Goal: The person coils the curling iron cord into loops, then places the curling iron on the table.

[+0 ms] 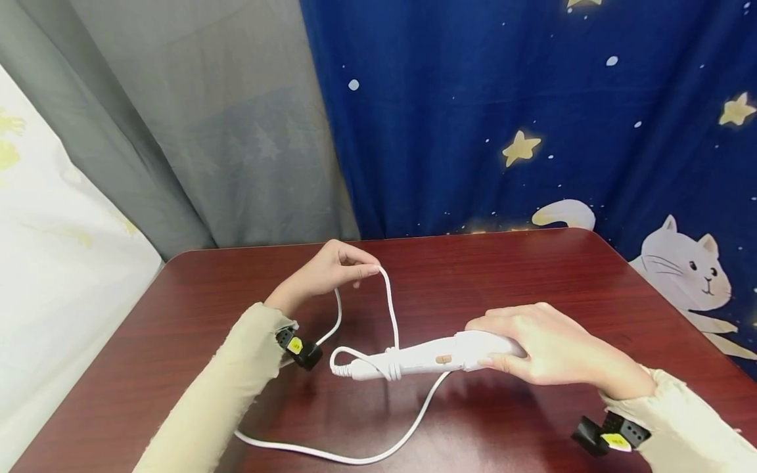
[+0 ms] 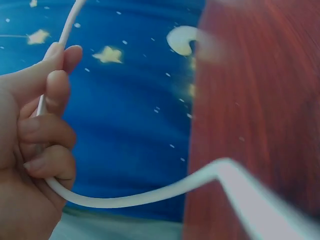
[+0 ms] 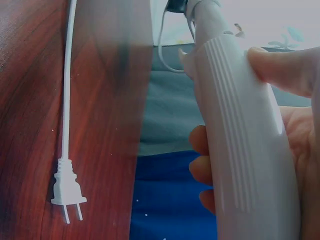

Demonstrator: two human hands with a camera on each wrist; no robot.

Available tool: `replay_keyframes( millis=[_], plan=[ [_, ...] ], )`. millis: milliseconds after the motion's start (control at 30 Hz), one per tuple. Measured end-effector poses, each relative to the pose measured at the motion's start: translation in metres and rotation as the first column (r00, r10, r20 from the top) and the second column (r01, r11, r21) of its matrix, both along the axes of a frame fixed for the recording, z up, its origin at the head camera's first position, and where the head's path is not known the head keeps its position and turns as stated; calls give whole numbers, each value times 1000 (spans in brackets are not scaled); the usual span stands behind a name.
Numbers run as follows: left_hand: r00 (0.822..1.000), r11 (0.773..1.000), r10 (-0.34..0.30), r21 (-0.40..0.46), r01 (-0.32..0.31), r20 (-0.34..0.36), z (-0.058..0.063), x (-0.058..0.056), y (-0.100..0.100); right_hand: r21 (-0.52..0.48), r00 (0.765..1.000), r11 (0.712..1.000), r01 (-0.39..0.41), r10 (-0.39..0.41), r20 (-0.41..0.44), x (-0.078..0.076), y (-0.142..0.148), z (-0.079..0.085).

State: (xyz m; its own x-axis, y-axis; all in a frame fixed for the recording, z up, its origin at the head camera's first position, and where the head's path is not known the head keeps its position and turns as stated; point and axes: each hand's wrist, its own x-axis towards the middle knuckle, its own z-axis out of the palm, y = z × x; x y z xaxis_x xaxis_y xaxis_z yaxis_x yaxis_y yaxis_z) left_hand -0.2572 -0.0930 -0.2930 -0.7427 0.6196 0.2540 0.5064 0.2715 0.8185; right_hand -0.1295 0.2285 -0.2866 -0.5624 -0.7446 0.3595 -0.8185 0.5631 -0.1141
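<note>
My right hand (image 1: 544, 345) grips the thick end of a white corded handheld appliance (image 1: 422, 358), which has a small orange switch and lies level above the table. Its exact kind does not show. In the right wrist view, my thumb and fingers close around the ribbed white body (image 3: 235, 130). With thumb and fingertips my left hand (image 1: 328, 270) pinches the white power cord (image 1: 389, 302), raised to the left of the appliance. The cord (image 2: 125, 201) also passes behind the curled fingers in the left wrist view. Several turns of cord wrap the appliance's narrow end.
A dark red wooden table (image 1: 485, 269) lies beneath. The two-pin plug (image 3: 67, 189) rests on it in the right wrist view, and a loop of cord (image 1: 349, 460) hangs near the front. Grey (image 1: 236, 118) and blue star-patterned (image 1: 426, 118) curtains stand behind the table.
</note>
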Motion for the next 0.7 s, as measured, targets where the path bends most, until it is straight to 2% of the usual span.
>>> replay_keyframes(
  millis=[167, 367, 567, 700],
  plan=[
    [1000, 999, 16, 38, -16, -6, 22, 16, -1, 44, 999, 998, 45, -46, 3, -4, 0, -2],
    [999, 999, -38, -23, 38, -13, 41, 37, 2, 115, 986, 980, 165, -166, 0, -9, -1, -6],
    [994, 990, -105, -97, 102, -32, 49, 57, 11, 138, 970, 961, 241, -234, -66, -14, -5, -11],
    [994, 990, -107, -90, 106, -5, 49, 69, 16, 131, 950, 942, 310, -301, -81, -16, -8, -13]
  ],
)
